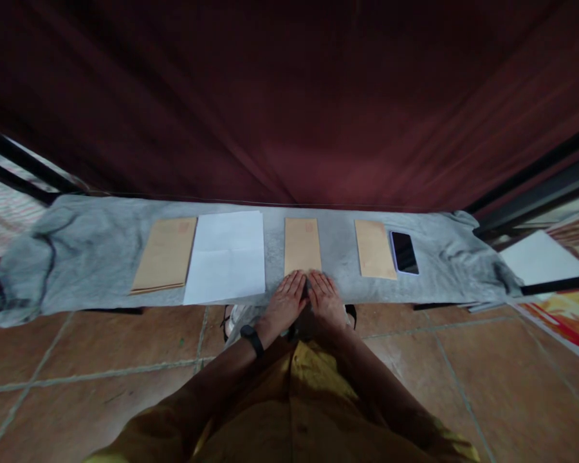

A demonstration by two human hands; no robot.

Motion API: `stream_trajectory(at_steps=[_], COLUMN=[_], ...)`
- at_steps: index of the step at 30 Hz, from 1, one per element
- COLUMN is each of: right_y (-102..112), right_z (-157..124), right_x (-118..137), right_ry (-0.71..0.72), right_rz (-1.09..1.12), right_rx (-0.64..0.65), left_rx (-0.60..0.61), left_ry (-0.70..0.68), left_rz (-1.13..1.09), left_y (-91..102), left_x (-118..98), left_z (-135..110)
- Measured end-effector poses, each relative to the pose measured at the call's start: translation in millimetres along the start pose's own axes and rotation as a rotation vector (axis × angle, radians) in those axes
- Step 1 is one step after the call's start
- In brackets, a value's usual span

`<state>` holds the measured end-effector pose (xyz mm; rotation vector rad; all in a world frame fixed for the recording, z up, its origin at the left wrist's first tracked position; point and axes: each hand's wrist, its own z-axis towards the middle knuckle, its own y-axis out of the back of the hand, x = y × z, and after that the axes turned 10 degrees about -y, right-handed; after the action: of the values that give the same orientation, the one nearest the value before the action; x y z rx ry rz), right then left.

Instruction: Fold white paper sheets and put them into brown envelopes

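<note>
While our left hand and right hand lie flat, gripping nothing, at the near end of the middle envelope, right of the white paper, we're probably smoothing that edge; next move likely just needs even pressure.

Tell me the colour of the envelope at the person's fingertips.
The envelope is tan, with a reddish mark; best seen in the head view.

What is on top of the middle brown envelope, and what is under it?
The left hand and right hand cover the near end of the envelope. Grey cloth shows around it; what lies directly beneath is covered and cannot be seen.
</note>
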<state>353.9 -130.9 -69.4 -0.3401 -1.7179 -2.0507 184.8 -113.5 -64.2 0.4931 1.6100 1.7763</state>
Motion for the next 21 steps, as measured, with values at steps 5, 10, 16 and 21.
stream_trajectory(at_steps=[5,10,16,21], right_y=[-5.8,-5.5,-0.6,1.7], right_z=[4.7,-2.0,1.1,31.8], right_x=[9.4,-1.1,-21.1,-19.1], right_ry=[0.058,0.030,-0.032,-0.296], right_rz=[-0.003,-0.048,0.017,0.041], right_rx=[0.059,0.032,-0.024,-0.097], left_rx=[0.009,0.016,0.034,0.054], left_ry=[0.015,-0.002,0.005,0.025], left_rz=[0.009,0.004,0.027,0.024], left_y=[2.4,1.1,2.4,4.9], left_x=[2.6,6.9,11.1,8.7], left_z=[0.3,-5.3,-9.6,-6.0])
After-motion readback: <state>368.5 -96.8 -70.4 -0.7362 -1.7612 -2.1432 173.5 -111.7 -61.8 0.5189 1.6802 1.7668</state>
